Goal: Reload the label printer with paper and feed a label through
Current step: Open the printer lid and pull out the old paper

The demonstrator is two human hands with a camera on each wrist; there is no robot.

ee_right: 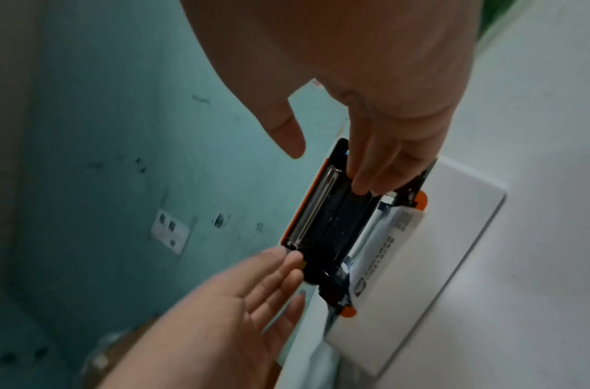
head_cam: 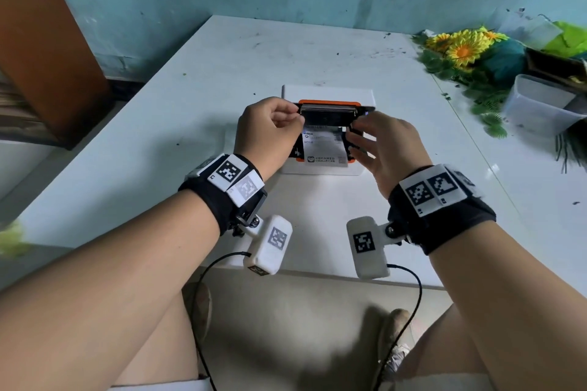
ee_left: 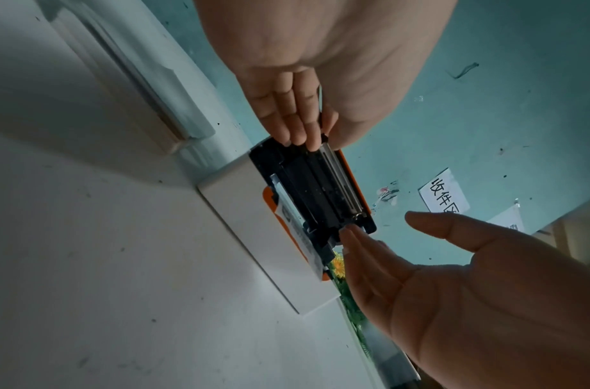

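Observation:
The white label printer [head_cam: 330, 93] sits mid-table with its black, orange-trimmed lid [head_cam: 327, 114] raised towards me, a metal roller along its top edge. A printed label strip [head_cam: 324, 144] lies in the open bay below the lid. My left hand [head_cam: 297, 119] pinches the lid's left end between thumb and fingers [ee_left: 300, 131]. My right hand [head_cam: 357, 136] is at the right end, where its straight fingers [ee_right: 363, 181] touch the lid's inner face and the thumb is spread apart. In the wrist views the lid [ee_left: 320, 189] [ee_right: 330, 223] spans between both hands.
Artificial sunflowers and greenery [head_cam: 460, 51] and a clear plastic tub [head_cam: 540, 105] crowd the table's right side. A brown cabinet [head_cam: 41, 41] stands to the left and a teal wall lies behind. The white table [head_cam: 158, 136] ends just in front of my knees.

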